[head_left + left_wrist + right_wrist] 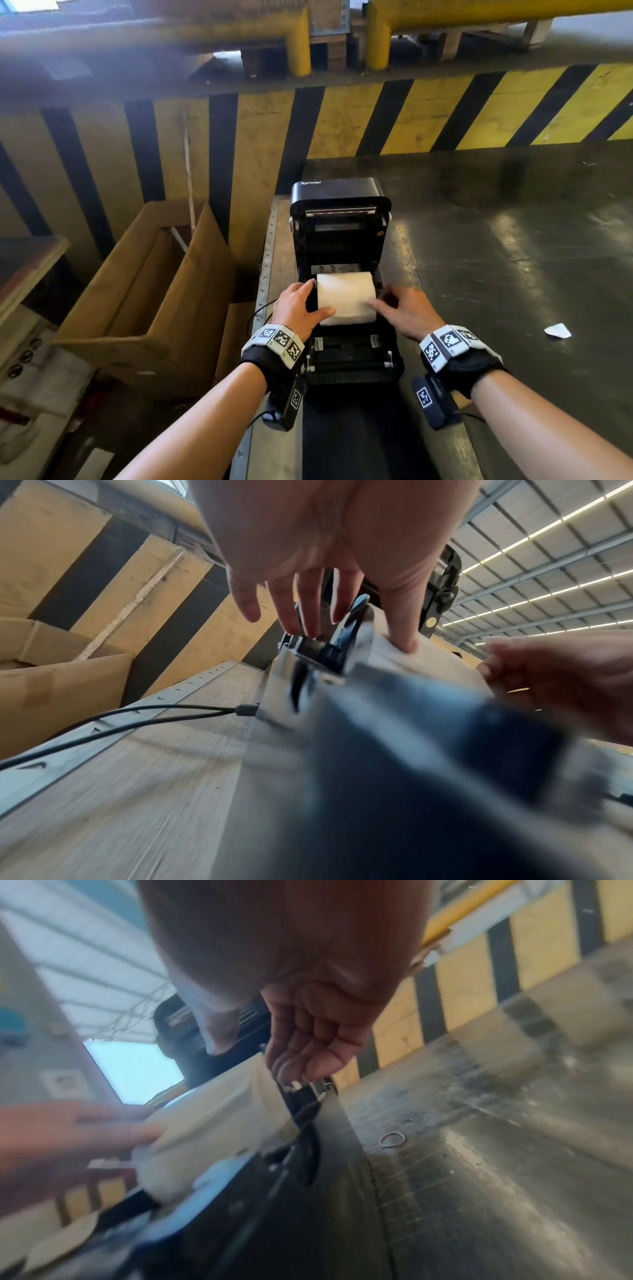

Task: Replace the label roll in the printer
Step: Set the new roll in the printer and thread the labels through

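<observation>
A black printer (pixel 342 202) stands in the centre of the head view with its lid swung up. A white label roll (pixel 346 296) lies across its open bay. My left hand (pixel 303 306) is at the roll's left end: the thumb (pixel 404 637) presses on the paper and the straight fingers (pixel 308 615) reach down beside the blue roll holder (pixel 342 642). My right hand (pixel 399 305) is at the right end, thumb on the paper, and its curled fingers (pixel 308 1056) hook over the end of the roll (pixel 222 1118).
An open cardboard box (pixel 147 291) stands to the left, below the bench edge (pixel 269 257). A black cable (pixel 120 718) runs to the printer's left side. A paper scrap (pixel 557 331) and a rubber band (pixel 392 1139) lie on the grey surface at the right. A yellow-and-black striped wall (pixel 445 113) runs behind.
</observation>
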Demonstrator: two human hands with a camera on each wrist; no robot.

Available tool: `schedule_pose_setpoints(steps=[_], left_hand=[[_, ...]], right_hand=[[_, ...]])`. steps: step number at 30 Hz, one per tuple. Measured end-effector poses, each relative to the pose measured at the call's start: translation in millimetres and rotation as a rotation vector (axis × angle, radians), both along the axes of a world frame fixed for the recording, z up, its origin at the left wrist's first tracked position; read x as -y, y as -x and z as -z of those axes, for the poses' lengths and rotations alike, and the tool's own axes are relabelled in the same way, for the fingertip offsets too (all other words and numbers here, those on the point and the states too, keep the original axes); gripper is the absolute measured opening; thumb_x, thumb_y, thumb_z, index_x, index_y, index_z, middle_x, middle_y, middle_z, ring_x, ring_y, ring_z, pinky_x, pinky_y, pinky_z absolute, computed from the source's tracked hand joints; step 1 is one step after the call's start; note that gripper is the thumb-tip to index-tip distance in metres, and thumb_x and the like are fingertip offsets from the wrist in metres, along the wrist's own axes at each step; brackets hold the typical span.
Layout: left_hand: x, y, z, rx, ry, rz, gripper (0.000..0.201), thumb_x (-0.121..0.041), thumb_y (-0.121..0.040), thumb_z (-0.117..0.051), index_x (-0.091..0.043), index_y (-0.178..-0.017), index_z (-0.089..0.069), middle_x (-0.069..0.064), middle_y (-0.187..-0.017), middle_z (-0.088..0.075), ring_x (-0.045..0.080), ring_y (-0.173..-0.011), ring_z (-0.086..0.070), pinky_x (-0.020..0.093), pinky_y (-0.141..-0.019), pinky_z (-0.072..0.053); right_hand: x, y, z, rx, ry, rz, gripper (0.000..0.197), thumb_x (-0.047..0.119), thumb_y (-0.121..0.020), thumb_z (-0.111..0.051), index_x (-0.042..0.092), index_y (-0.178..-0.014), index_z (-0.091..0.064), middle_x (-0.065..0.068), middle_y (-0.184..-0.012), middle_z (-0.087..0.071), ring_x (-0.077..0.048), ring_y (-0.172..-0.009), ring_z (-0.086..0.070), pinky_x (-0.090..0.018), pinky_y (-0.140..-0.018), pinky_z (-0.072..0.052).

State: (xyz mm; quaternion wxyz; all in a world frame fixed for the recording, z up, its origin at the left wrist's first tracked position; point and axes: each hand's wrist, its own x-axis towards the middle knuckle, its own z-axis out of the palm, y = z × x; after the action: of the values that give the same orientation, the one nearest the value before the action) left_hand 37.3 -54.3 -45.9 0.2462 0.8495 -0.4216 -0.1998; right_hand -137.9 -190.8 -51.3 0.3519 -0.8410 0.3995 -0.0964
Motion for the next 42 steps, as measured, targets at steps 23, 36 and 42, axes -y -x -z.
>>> schedule_pose_setpoints(steps=[23, 36, 42], left_hand=[[-8, 17, -6, -0.208, 0.04, -0.211, 0.019, -0.027, -0.075, -0.076, -0.02, -0.076, -0.058, 0.002, -0.079, -0.069, 0.016, -0.068, -0.066, 0.026, -0.066, -0.053], [-13, 16, -1, -0.229, 0.023, -0.18, 0.014, -0.03, -0.076, -0.074, -0.018, -0.081, -0.071, 0.007, -0.089, -0.072, 0.02, -0.084, -0.065, 0.031, -0.078, -0.053], [-16, 17, -2, -0.184, -0.028, -0.093, 0.018, -0.029, -0.079, -0.071, -0.012, -0.086, -0.073, 0.001, -0.079, -0.064, 0.014, -0.072, -0.057, 0.027, -0.07, -0.047]], right_hand=[[-19, 3, -4, -0.114, -0.002, 0.061, 0.036, 0.04, -0.084, -0.06, 0.006, -0.094, -0.068, -0.021, -0.097, -0.071, -0.034, -0.094, -0.065, -0.031, -0.078, -0.048], [-14, 10, 2, -0.078, -0.148, 0.092, 0.023, 0.034, -0.08, -0.066, 0.015, -0.092, -0.071, -0.009, -0.102, -0.071, -0.023, -0.097, -0.063, -0.022, -0.075, -0.037], [-18, 10, 5, -0.076, -0.153, 0.065, 0.031, 0.036, -0.081, -0.065, 0.013, -0.099, -0.071, -0.008, -0.106, -0.071, -0.023, -0.1, -0.063, -0.022, -0.079, -0.04]])
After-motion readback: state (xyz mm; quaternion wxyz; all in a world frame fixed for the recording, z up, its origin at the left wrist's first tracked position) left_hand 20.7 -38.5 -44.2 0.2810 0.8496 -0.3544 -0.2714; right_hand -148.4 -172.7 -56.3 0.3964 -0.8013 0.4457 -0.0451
